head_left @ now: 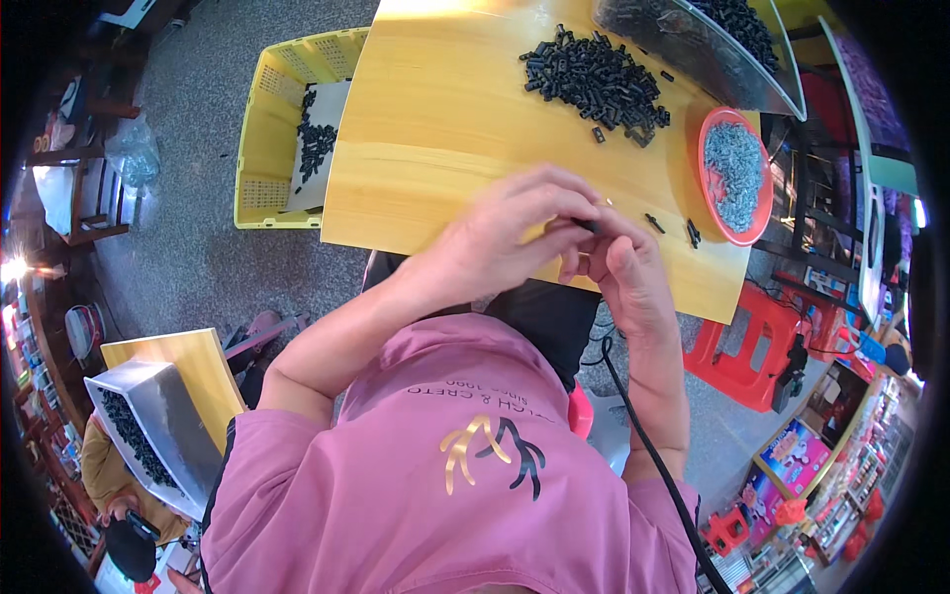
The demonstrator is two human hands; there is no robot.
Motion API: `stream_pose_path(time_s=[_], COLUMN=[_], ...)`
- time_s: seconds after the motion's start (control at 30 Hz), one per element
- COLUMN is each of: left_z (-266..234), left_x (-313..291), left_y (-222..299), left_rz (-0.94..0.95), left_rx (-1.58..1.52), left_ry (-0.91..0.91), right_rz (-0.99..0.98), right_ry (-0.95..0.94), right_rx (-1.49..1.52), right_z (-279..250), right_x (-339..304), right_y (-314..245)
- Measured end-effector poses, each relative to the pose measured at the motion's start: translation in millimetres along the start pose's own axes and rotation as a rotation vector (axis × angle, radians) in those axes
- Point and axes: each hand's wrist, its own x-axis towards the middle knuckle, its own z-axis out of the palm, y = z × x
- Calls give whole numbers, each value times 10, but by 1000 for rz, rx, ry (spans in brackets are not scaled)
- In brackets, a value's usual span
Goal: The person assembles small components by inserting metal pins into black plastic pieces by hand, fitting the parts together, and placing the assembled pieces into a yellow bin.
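Over the near part of the wooden table my two hands meet. Fingers and thumb of my left hand pinch a small black plastic part, mostly covered by the fingers. My right hand is close against it, thumb raised and fingers curled; what they hold, if anything, is hidden. Just right of the hands lie a few loose black pieces. Farther back is a heap of small black plastic parts. At the right edge stands a red bowl of small silvery metal pieces, probably screws.
A clear bin with black parts stands at the back right. Left of the table, a yellow crate holds cardboard and black parts. A red plastic stool is at the right. Another person is at lower left, beside another bin.
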Motion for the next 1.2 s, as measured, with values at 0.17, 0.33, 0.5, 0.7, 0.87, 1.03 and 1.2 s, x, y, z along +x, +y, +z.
stream_pose_path(time_s=[0.17,0.33,0.5,0.7,0.87,1.03,1.2], left_z=[-559,-1436,-2071,-2364,-1767,-910,-185], left_x=[-61,-146,-401,-615,-326,-111,54], left_y=[-107,-345,-613,-800,-458,-282,-313], left_rz=[-106,-183,-363,-301,-108,-97,-126], left_rx=[376,736,871,1367,989,533,147], left_ry=[224,546,708,690,730,436,200], right_rz=[-42,-250,-388,-546,-579,-565,-180], right_ry=[331,488,468,479,457,427,271], right_rx=[-507,-915,-1122,-1367,-1466,-1474,-453], right_z=[-52,-289,-310,-316,-370,-304,-172], right_x=[255,519,712,805,827,775,509], right_y=[-54,-177,-238,-254,-178,-165,-209])
